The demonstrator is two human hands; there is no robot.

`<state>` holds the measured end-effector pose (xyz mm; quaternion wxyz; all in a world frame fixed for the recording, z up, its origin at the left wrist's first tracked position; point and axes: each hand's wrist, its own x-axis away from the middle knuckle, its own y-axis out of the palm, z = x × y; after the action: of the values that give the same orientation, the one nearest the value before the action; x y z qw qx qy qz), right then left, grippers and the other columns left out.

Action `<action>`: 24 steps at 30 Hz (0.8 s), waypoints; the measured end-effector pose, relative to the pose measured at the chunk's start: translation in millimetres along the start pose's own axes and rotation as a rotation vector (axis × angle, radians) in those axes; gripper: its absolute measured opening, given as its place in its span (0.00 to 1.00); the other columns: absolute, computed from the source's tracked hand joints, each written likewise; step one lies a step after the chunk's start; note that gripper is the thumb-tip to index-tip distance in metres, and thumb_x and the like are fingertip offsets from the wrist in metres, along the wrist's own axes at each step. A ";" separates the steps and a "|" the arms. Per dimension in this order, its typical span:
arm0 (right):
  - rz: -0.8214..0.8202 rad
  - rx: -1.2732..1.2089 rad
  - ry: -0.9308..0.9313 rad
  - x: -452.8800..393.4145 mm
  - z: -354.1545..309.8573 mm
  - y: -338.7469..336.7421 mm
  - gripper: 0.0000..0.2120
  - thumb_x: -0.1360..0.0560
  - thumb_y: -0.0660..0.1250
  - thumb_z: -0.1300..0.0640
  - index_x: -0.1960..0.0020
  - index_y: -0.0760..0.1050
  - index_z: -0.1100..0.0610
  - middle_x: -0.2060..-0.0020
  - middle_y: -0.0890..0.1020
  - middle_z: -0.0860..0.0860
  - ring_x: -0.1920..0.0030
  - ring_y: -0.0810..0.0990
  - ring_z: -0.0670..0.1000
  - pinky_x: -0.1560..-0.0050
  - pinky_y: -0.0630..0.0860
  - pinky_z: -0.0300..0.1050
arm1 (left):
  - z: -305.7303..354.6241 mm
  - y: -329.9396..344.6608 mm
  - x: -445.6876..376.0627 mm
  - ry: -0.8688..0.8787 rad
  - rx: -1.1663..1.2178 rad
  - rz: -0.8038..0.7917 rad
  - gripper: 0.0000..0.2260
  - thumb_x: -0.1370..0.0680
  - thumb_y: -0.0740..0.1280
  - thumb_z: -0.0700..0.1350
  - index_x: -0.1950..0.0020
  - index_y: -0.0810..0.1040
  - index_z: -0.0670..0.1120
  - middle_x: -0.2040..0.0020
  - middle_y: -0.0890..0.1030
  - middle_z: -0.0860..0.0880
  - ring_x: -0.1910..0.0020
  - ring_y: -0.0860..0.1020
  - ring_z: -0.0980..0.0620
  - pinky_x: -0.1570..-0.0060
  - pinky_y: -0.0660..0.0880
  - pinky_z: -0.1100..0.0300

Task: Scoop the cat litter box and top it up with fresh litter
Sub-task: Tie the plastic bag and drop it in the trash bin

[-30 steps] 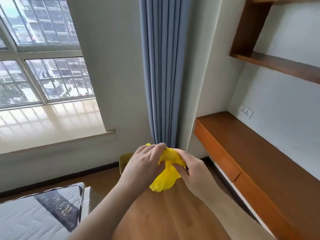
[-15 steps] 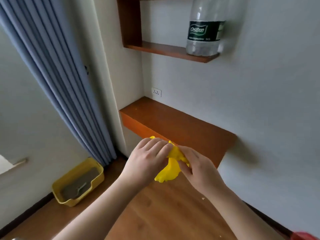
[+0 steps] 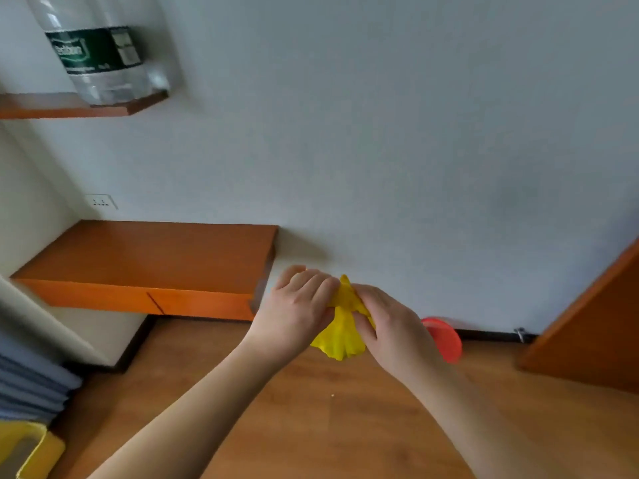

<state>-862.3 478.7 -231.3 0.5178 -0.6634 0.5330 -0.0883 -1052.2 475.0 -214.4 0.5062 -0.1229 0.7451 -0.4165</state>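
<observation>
Left hand: left hand (image 3: pixel 297 305) held out over the floor, fingers curled down over the top of a crumpled yellow thin-plastic bag (image 3: pixel 340 333), gripping it.
Right hand: right hand (image 3: pixel 390 326) alongside, fingers and thumb pinching the same bag from the other side; the two hands nearly touch across it.
Bag: soft, creased, glossy film; bunched between the hands, a loose fan-shaped fold hanging below them.
Litter box: yellow rectangular plastic litter box (image 3: pixel 29 451) on the floor at lower left corner, cut off by the frame edge; well apart from the hands.
Floor: warm brown wood-plank floor (image 3: pixel 311 426), smooth, slight sheen.
Shelves: orange-brown wooden wall-mounted ledge (image 3: pixel 148 264), flat and boxy; a thinner wooden shelf (image 3: pixel 69 107) above carries a clear plastic bottle with dark green label (image 3: pixel 100 57).
Other: round red plastic object (image 3: pixel 446 340) at the wall base, partly hidden behind the right wrist; blue-grey pleated curtain (image 3: pixel 31 388) at left.
</observation>
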 end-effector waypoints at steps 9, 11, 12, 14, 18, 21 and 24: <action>0.039 0.120 0.203 85.5 129.2 -79.1 0.19 0.24 0.66 0.58 0.34 0.72 0.57 0.45 0.82 0.51 0.48 0.81 0.53 0.52 0.78 0.47 | 139.2 95.7 -81.9 0.083 0.148 -0.095 0.09 0.32 0.69 0.39 0.53 0.79 0.44 0.58 0.82 0.50 0.58 0.82 0.48 0.52 0.76 0.54; 0.082 0.139 0.221 97.8 151.7 -88.1 0.19 0.25 0.67 0.60 0.35 0.73 0.57 0.46 0.82 0.51 0.49 0.82 0.53 0.51 0.78 0.46 | 159.1 113.6 -97.0 0.109 0.164 -0.104 0.08 0.32 0.68 0.39 0.53 0.80 0.44 0.58 0.83 0.50 0.59 0.82 0.48 0.53 0.77 0.55; 0.096 0.149 0.232 102.1 162.6 -91.8 0.20 0.26 0.68 0.60 0.35 0.73 0.57 0.46 0.82 0.51 0.49 0.82 0.53 0.51 0.78 0.46 | 166.9 122.5 -104.6 0.120 0.170 -0.113 0.08 0.31 0.68 0.39 0.53 0.80 0.44 0.58 0.83 0.50 0.59 0.82 0.48 0.53 0.77 0.55; 0.110 0.170 0.265 107.4 185.0 -98.5 0.20 0.26 0.69 0.61 0.34 0.73 0.57 0.46 0.82 0.51 0.48 0.82 0.53 0.50 0.78 0.46 | 179.3 140.9 -119.1 0.139 0.183 -0.135 0.08 0.30 0.68 0.40 0.52 0.80 0.44 0.57 0.83 0.49 0.58 0.82 0.48 0.52 0.77 0.54; 0.087 0.178 0.291 105.3 230.0 -104.9 0.19 0.24 0.67 0.60 0.34 0.72 0.57 0.44 0.81 0.52 0.45 0.81 0.52 0.47 0.78 0.47 | 194.8 176.9 -143.2 0.170 0.216 -0.158 0.08 0.28 0.68 0.41 0.50 0.80 0.44 0.55 0.84 0.48 0.56 0.83 0.48 0.50 0.78 0.53; 0.051 0.191 0.298 95.1 265.0 -105.8 0.19 0.23 0.66 0.58 0.33 0.71 0.57 0.42 0.80 0.52 0.43 0.80 0.53 0.45 0.78 0.47 | 197.4 204.6 -160.3 0.165 0.240 -0.171 0.09 0.29 0.72 0.41 0.49 0.80 0.43 0.54 0.84 0.47 0.56 0.83 0.47 0.50 0.78 0.52; 0.016 0.209 0.295 80.6 295.3 -108.2 0.20 0.22 0.65 0.57 0.31 0.70 0.56 0.42 0.80 0.52 0.43 0.80 0.52 0.44 0.77 0.46 | 196.0 232.5 -179.3 0.160 0.265 -0.181 0.08 0.28 0.69 0.41 0.49 0.79 0.43 0.55 0.84 0.47 0.56 0.83 0.46 0.51 0.78 0.51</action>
<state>-564.6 578.1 -314.2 0.5008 -0.5816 0.5963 -0.2353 -746.9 631.1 -298.3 0.4175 -0.0882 0.7074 -0.5635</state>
